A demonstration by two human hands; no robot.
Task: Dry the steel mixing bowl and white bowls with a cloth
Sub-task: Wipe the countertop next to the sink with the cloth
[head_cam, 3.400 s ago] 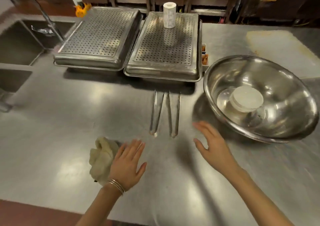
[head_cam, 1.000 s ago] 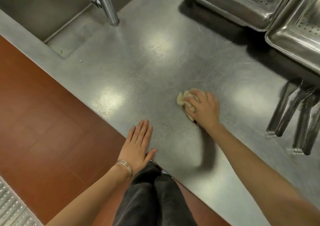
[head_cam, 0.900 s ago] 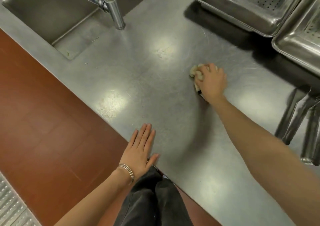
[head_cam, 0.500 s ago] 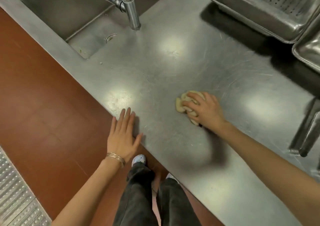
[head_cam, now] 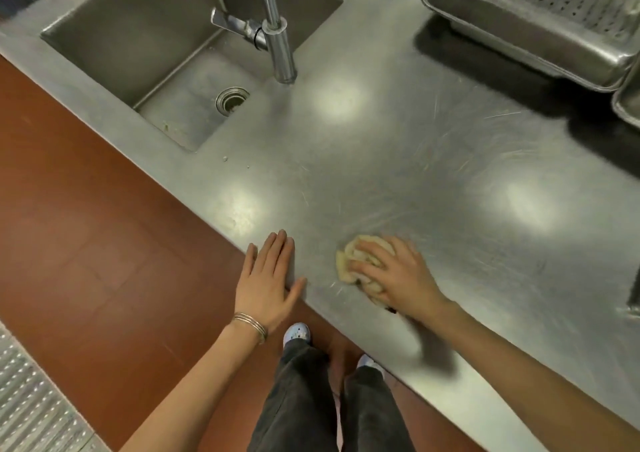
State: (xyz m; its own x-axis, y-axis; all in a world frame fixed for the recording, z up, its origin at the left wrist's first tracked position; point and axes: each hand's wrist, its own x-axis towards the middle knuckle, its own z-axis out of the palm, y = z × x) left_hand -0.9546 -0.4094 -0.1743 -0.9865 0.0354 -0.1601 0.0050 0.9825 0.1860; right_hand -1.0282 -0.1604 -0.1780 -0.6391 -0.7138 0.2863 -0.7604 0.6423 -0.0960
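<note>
On the scratched steel table [head_cam: 415, 160], my right hand [head_cam: 401, 276] grips a crumpled cream cloth [head_cam: 349, 257]; my left hand [head_cam: 268, 278] rests flat, fingers straight, at the near edge.

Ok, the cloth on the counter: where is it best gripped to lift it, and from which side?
Probably the bunched folds on top, taken from above. The cloth lies as a crumpled wad flat on the counter, with no raised edge to slip under. The right hand covers it from above, curled over the folds; the left hand lies flat at the edge.
</note>
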